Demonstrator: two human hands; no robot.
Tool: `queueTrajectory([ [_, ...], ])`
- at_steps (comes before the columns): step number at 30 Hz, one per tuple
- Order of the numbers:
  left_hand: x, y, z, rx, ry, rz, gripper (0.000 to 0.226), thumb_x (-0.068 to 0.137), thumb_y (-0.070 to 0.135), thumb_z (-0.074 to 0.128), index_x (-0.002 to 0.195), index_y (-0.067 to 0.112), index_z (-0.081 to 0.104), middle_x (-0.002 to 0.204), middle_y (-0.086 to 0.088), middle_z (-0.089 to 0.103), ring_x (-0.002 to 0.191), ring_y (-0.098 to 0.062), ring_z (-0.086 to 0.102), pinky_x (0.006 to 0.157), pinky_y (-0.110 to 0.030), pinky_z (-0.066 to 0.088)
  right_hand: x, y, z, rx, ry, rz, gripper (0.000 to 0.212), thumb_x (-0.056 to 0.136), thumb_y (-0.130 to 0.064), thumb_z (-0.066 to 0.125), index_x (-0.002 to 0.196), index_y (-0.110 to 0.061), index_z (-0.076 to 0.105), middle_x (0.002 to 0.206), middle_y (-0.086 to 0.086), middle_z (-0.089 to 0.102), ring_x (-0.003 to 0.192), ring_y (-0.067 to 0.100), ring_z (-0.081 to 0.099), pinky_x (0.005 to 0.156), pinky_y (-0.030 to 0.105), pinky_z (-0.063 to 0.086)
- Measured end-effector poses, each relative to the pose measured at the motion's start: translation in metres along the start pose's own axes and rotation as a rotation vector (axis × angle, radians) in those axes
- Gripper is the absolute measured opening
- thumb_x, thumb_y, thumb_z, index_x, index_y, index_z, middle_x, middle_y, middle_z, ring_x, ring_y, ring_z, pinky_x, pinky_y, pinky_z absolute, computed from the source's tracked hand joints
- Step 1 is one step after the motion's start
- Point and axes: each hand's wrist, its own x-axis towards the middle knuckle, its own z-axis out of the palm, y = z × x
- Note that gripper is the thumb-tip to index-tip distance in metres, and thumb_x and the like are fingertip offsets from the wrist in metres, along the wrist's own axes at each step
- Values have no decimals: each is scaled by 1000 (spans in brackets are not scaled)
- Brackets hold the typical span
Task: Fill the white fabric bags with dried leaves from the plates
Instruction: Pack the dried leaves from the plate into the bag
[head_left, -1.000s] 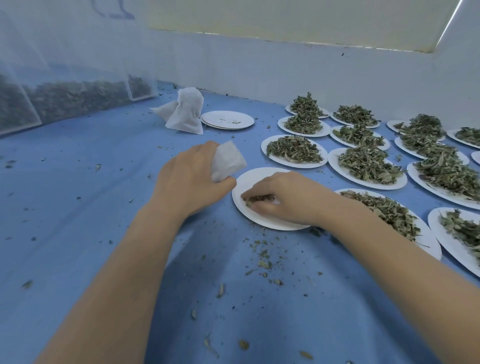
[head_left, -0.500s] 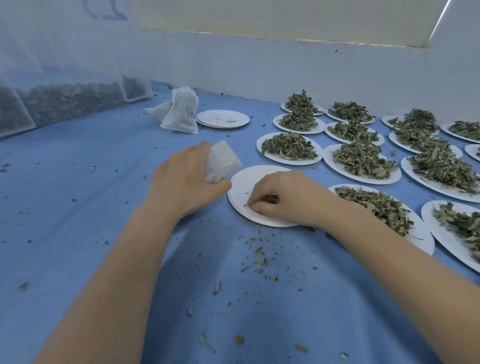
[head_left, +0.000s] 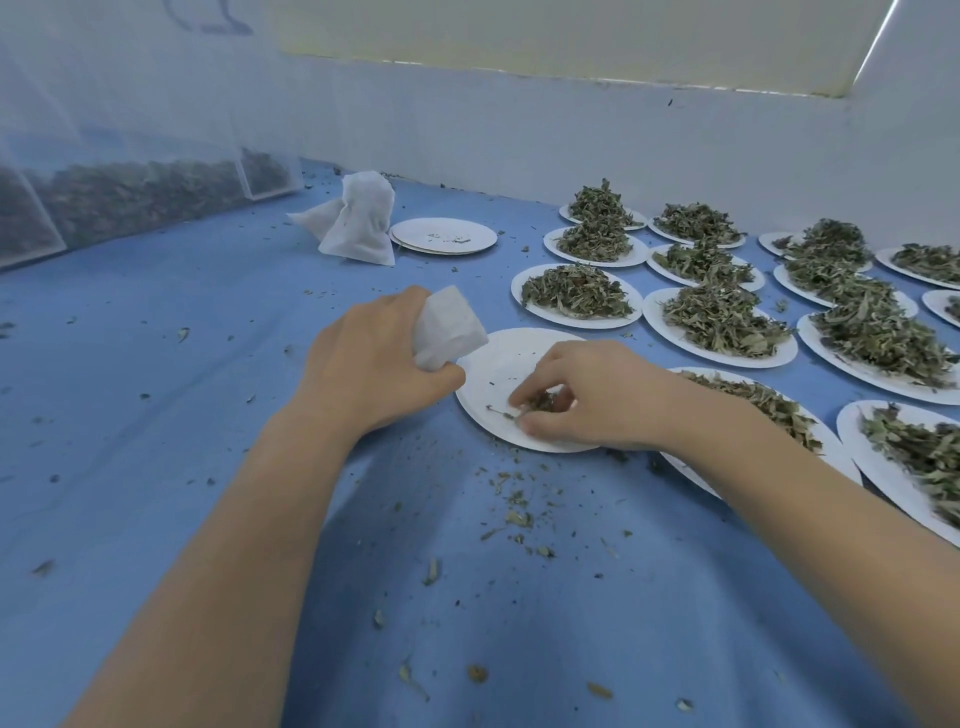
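Observation:
My left hand (head_left: 371, 366) grips a white fabric bag (head_left: 448, 327) just left of a nearly bare white plate (head_left: 491, 371). Over that plate my right hand (head_left: 582, 397) has its fingers curled round a small clump of dried leaves (head_left: 537, 404), pinching them against the plate's near side. Several white plates heaped with dried leaves (head_left: 576, 291) spread to the right and behind. Two filled white bags (head_left: 358, 221) stand at the back, next to a stack of bare plates (head_left: 442, 236).
The blue cloth (head_left: 156, 389) is strewn with leaf crumbs, thickest in front of the plate (head_left: 517, 512). A white mesh enclosure with dark dried leaves (head_left: 130, 195) runs along the back left. A white wall (head_left: 571, 135) borders the far side.
My right hand's fingers have drawn together on the last leaves and slid toward the plate's near side. My left hand has kept hold of the bag in the same spot.

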Motion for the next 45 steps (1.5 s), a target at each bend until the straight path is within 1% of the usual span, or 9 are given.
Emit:
queueTrajectory([
  [8,-1,0,1,-7,-15,5,41,69,38,63,103,20,52,86,4,53,79,-23,48,61,-29,32,-7,-10,5,109,148,40,17,79,-16,67,90,-25,76,74,-23,64,68,-2,52,63,-3,35],
  [16,0,1,3,19,-38,48,43,68,38,64,106,24,51,89,6,55,80,-21,47,58,-29,29,-11,4,-25,609,297,74,15,74,-9,75,80,-22,77,69,-5,73,66,0,67,58,7,49],
  [18,0,1,3,30,-45,82,44,67,37,65,107,26,51,89,9,54,80,-19,45,55,-27,27,-10,3,-35,662,324,41,14,74,-8,75,81,-20,77,70,-4,73,69,3,69,67,9,51],
  [25,-3,8,3,-73,-20,149,43,62,34,66,102,29,51,76,13,51,74,-18,48,53,-24,31,4,-25,-37,560,301,-94,26,74,-6,72,77,-32,75,69,-11,72,71,1,65,81,30,55],
  [30,-5,13,6,-171,-78,165,35,61,31,68,76,38,37,71,11,51,70,-18,51,55,-27,35,13,-32,-30,462,374,-114,28,76,-3,68,78,-30,76,74,-25,68,64,-7,60,68,16,50],
  [33,-4,13,7,-240,-72,132,36,58,36,67,83,39,41,75,11,54,71,-17,52,59,-30,40,16,-31,-26,417,313,-118,40,75,7,58,87,-29,72,83,-7,74,72,-6,63,73,16,50],
  [37,-4,11,6,-271,-26,118,58,52,41,57,109,33,50,85,11,58,78,-16,55,66,-33,48,11,-26,-35,439,190,-180,43,83,-1,61,89,-43,66,86,-24,70,85,-8,64,80,14,50],
  [42,0,4,8,-192,6,106,64,52,45,55,115,34,47,83,14,53,81,-17,51,65,-30,40,2,-12,-41,456,379,-113,14,82,-27,71,94,-31,74,97,-10,72,89,3,64,88,27,49],
  [45,2,-2,9,-148,29,61,64,53,47,53,115,33,46,87,14,51,82,-17,48,66,-29,36,-4,3,-30,169,221,117,56,78,-58,61,126,-30,57,130,-10,57,114,2,52,96,17,37],
])
